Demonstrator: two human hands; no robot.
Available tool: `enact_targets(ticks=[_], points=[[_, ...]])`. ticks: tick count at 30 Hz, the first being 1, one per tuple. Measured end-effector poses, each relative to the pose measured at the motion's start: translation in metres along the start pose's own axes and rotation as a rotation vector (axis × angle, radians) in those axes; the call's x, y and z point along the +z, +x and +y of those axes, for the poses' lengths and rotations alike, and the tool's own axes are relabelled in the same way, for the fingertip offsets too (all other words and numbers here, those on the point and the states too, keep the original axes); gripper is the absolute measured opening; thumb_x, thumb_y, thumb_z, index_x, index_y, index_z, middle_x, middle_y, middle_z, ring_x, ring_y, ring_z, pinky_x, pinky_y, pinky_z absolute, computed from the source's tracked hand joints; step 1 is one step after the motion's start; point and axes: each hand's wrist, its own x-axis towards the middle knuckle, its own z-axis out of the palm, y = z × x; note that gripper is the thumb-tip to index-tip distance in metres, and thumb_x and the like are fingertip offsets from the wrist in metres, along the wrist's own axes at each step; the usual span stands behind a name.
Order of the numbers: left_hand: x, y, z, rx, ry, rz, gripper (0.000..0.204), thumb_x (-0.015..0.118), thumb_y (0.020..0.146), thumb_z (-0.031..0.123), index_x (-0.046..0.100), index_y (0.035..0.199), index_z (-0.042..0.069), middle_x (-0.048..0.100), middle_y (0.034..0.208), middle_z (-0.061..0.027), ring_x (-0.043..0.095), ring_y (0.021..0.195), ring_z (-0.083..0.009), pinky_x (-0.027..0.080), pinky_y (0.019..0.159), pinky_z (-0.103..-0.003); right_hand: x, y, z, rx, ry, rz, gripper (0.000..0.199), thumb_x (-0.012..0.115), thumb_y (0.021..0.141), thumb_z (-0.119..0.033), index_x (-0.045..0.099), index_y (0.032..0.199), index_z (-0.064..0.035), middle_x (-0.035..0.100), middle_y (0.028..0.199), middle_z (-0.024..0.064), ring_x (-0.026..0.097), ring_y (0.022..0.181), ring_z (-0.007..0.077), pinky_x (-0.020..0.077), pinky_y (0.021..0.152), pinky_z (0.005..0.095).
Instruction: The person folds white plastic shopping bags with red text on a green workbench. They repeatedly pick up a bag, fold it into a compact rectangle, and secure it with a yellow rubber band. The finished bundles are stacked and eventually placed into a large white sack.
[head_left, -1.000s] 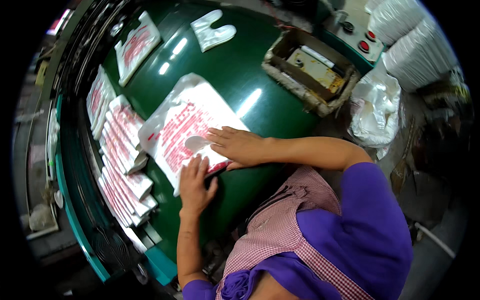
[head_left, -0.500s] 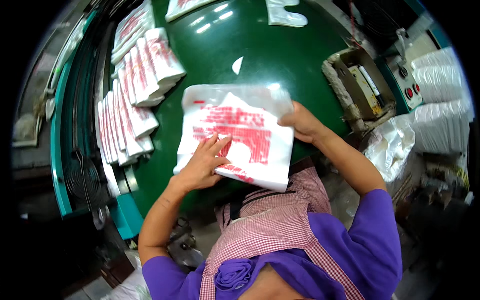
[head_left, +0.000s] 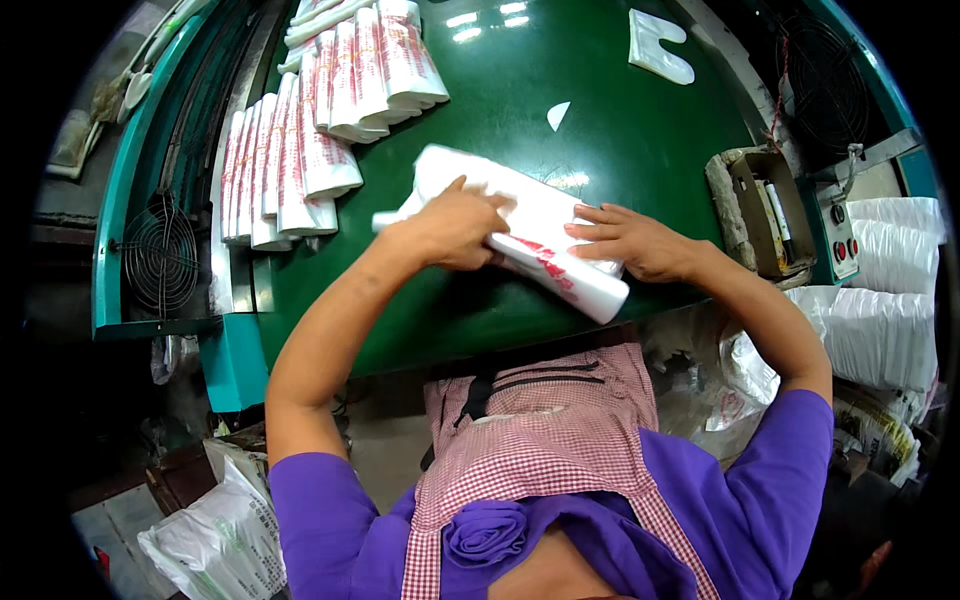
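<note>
The folded white plastic bag (head_left: 545,207) lies on the bench (head_left: 500,95), twelve o'clock from the apron (head_left: 540,455). The right hand (head_left: 640,243) rests on it, fingers spread; the left hand (head_left: 455,228) curls at it (blurred, I cannot tell its grip). Uneven pressure could skew the fold.

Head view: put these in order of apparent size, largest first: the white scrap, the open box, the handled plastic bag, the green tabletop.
1. Green tabletop, though partly covered
2. Handled plastic bag, partly hidden
3. Open box
4. White scrap, clearly smallest
</note>
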Motion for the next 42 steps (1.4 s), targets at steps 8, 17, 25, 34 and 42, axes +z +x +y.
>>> enact_targets(ticks=[8, 17, 25, 34, 42], points=[[0.022, -0.025, 0.07, -0.01, -0.045, -0.074, 0.041, 0.063, 0.068, 0.013, 0.058, 0.108, 0.006, 0.059, 0.11, -0.0179, 0.057, 0.098, -0.0339, 0.045, 0.081, -0.044, 0.008, -0.014, -0.098, 0.315, -0.197, 0.134, 0.051, 0.062, 0.082, -0.036, 0.055, 0.115, 0.0026, 0.056, 0.12, 0.0199, 0.051, 0.114, 0.0365, 0.0408, 0.096, 0.0405], [0.042, -0.021, -0.002, -0.336, -0.084, 0.39, 0.043, 0.07, 0.076, 0.035, 0.059, 0.11, 0.01, 0.062, 0.093, -0.0157, 0.061, 0.086, -0.0291, 0.049, 0.074, -0.037, 0.009, 0.007, -0.042, 0.708, 0.267, 0.397, 0.03, 0.063, 0.081, -0.032, 0.062, 0.093, -0.0041, 0.064, 0.088, 0.0155, 0.061, 0.081, 0.0343, 0.048, 0.069, 0.0435], [0.03, 0.02, 0.031, -0.164, -0.32, 0.062, 0.078, 0.076, 0.066, 0.045, 0.045, 0.126, 0.005, 0.063, 0.088, -0.0188, 0.062, 0.081, -0.0359, 0.048, 0.074, -0.043, -0.04, -0.12, -0.062, 1.306, -0.261, 0.449, 0.028, 0.061, 0.083, -0.03, 0.065, 0.087, -0.0028, 0.065, 0.078, 0.0186, 0.063, 0.076, 0.0371, 0.0502, 0.067, 0.0453], [0.077, -0.025, 0.054, -0.154, -0.902, 0.319, 0.041, 0.068, 0.077, 0.008, 0.051, 0.113, -0.002, 0.065, 0.094, -0.0134, 0.063, 0.086, -0.0187, 0.048, 0.077, -0.029, -0.002, -0.144, -0.055, 1.448, -0.123, 0.796, 0.02, 0.066, 0.077, -0.025, 0.065, 0.082, -0.0053, 0.064, 0.075, 0.0172, 0.062, 0.076, 0.0353, 0.0483, 0.068, 0.0456], [0.1, -0.072, 0.03, -0.134, -1.602, 0.713, 0.054, 0.063, 0.084, 0.019, 0.041, 0.126, -0.006, 0.058, 0.114, -0.011, 0.058, 0.099, -0.0168, 0.045, 0.089, -0.03, -0.038, -0.114, -0.047, 1.322, -0.318, 0.978, 0.018, 0.062, 0.08, -0.026, 0.065, 0.082, -0.008, 0.064, 0.077, 0.0165, 0.063, 0.077, 0.0353, 0.05, 0.069, 0.0447]])
